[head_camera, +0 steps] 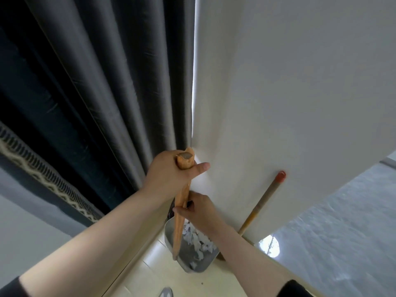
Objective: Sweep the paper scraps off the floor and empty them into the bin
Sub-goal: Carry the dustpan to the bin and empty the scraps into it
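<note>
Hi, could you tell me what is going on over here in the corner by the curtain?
A person is partway through a cleanup. The left hand grips the top of a wooden handle, and the right hand holds it lower down. Below them a grey dustpan holds white paper scraps. Another long-handled tool leans against the white wall. No bin is in view.
</note>
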`<control>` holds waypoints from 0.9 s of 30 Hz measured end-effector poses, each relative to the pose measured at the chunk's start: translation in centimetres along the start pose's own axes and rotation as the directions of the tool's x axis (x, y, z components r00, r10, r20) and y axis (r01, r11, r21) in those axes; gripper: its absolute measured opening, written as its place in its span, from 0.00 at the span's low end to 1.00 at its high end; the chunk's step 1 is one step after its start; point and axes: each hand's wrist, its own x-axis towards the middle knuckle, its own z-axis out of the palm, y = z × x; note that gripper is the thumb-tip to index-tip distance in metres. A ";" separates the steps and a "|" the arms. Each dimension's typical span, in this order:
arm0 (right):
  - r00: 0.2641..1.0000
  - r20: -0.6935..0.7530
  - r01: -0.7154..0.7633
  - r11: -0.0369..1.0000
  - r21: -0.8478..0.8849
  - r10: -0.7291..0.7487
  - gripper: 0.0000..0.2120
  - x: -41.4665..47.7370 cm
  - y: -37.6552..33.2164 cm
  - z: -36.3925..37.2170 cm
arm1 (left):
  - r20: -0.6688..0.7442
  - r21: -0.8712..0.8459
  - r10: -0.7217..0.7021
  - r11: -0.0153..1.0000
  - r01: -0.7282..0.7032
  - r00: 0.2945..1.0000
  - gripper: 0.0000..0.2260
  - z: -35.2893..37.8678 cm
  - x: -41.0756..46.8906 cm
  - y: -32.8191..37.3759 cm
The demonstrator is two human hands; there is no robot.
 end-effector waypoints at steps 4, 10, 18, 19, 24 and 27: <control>1.000 0.008 0.014 0.996 -0.093 -0.013 0.11 0.5 0.0 0.2 | 0.174 -0.045 -0.038 0.998 0.046 0.984 0.18 -0.8 0.4 -0.5; 0.994 -0.089 -0.067 0.994 -0.083 0.059 0.11 1.1 -0.1 -1.3 | 0.275 -0.456 -0.306 0.793 0.404 0.911 0.16 -1.9 -2.1 -6.7; 0.977 -0.197 -0.099 0.993 -0.067 0.084 0.05 1.4 -2.0 -4.5 | 0.407 -0.466 -0.686 0.413 0.783 0.603 0.11 4.5 -5.6 -18.1; 0.974 -0.214 -0.095 0.993 -0.071 0.077 0.07 1.4 -2.5 -4.8 | 0.444 -0.477 -0.690 0.358 0.803 0.571 0.11 5.2 -5.6 -18.0; 0.966 -0.248 -0.088 0.993 -0.073 0.068 0.09 1.3 -4.3 -5.4 | 0.619 -0.460 -0.642 0.170 0.871 0.452 0.21 8.4 -4.8 -16.7; 0.962 -0.263 -0.102 0.991 -0.082 0.077 0.08 1.1 -4.8 -5.8 | 0.738 -0.388 -0.573 0.071 0.919 0.356 0.30 10.3 -4.2 -16.9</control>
